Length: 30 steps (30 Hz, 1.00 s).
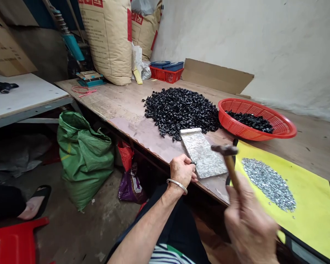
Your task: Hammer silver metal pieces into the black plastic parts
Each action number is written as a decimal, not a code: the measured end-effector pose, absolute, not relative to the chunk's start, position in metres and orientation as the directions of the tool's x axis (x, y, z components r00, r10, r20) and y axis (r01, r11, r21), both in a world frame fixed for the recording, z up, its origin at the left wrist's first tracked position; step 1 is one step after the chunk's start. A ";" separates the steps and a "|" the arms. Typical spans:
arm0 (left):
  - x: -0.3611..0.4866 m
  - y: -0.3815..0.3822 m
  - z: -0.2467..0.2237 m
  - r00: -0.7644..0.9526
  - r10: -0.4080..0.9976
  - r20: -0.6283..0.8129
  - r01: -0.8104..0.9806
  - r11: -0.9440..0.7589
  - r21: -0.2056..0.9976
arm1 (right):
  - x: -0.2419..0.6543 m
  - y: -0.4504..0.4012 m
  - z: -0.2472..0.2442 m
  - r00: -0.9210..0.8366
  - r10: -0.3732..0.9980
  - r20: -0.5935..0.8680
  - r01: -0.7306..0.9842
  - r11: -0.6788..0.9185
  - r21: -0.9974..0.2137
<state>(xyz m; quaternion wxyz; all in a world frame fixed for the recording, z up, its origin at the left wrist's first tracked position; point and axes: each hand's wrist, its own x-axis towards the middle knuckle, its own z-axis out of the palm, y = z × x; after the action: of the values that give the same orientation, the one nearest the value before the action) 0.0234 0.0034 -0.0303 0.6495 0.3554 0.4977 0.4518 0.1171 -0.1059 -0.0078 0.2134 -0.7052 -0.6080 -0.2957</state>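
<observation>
My left hand (182, 170) pinches a small black part (194, 162) at the left edge of a worn, pale flat slab (207, 156). Raised near the slab's right side, a hammer (231, 161) with a wooden handle is gripped in my right hand (250, 216), which is slightly blurred. Behind the slab lies a big heap of small black parts (181, 110). Many tiny silvery metal pieces (268, 183) are spread on a yellow sheet (316, 205) to the right.
A red basket (284, 128) with more black parts stands behind the yellow sheet. Large paper sacks (107, 40), a red crate (166, 75) and a cardboard strip (217, 75) are at the back. Left and below are a green sack (85, 161), a red stool (16, 242) and a person's foot (31, 205).
</observation>
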 end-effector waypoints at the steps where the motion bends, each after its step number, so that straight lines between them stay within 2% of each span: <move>1: 0.024 0.004 -0.030 0.096 0.941 -0.324 -0.231 0.338 0.912 | 0.116 -0.105 -0.011 0.065 0.766 0.640 0.984 -0.158 0.089; 3: 0.024 0.004 -0.030 0.094 0.942 -0.322 -0.230 0.335 0.914 | 0.117 -0.102 -0.018 0.069 0.846 0.528 0.981 -0.155 0.121; 4: 0.024 0.005 -0.030 0.094 0.942 -0.323 -0.232 0.336 0.913 | 0.119 -0.100 -0.021 0.105 0.872 0.479 0.981 -0.170 0.094; 6: 0.023 0.004 -0.030 0.097 0.940 -0.326 -0.242 0.340 0.909 | 0.128 -0.094 -0.023 0.236 0.880 0.412 0.971 -0.233 -0.059; 10: 0.018 0.002 -0.033 0.136 0.946 -0.293 -0.275 0.321 0.906 | 0.146 -0.081 -0.020 0.442 0.863 0.244 0.808 -0.265 -0.527; 11: 0.016 0.001 -0.034 0.144 0.947 -0.286 -0.278 0.316 0.907 | 0.148 -0.078 -0.019 0.459 0.866 0.197 0.754 -0.263 -0.601; 13: 0.014 0.000 -0.035 0.151 0.949 -0.278 -0.277 0.311 0.909 | 0.148 -0.077 -0.017 0.460 0.872 0.165 0.714 -0.254 -0.652; 16: 0.015 0.000 -0.036 0.152 0.948 -0.279 -0.265 0.311 0.913 | 0.142 -0.084 -0.017 0.412 0.868 0.279 0.797 -0.194 -0.572; 21: 0.020 0.001 -0.033 0.123 0.949 -0.290 -0.212 0.311 0.927 | 0.131 -0.100 -0.020 0.202 0.831 0.519 0.958 -0.059 -0.279; 25: 0.020 0.001 -0.029 0.123 0.945 -0.304 -0.210 0.324 0.923 | 0.127 -0.104 -0.019 0.080 0.848 0.524 0.996 -0.050 -0.070; 27: 0.020 0.001 -0.029 0.120 0.942 -0.313 -0.209 0.332 0.920 | 0.126 -0.105 -0.014 0.051 0.846 0.530 0.999 -0.037 -0.038; 30: 0.020 0.001 -0.029 0.115 0.941 -0.319 -0.216 0.338 0.916 | 0.124 -0.108 -0.008 0.050 0.776 0.628 0.998 -0.011 -0.065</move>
<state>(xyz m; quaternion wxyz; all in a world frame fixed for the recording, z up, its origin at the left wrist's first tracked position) 0.0200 0.0007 -0.0292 0.6510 0.3659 0.4950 0.4442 0.1240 -0.1082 -0.0079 0.2565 -0.6775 -0.6547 -0.2159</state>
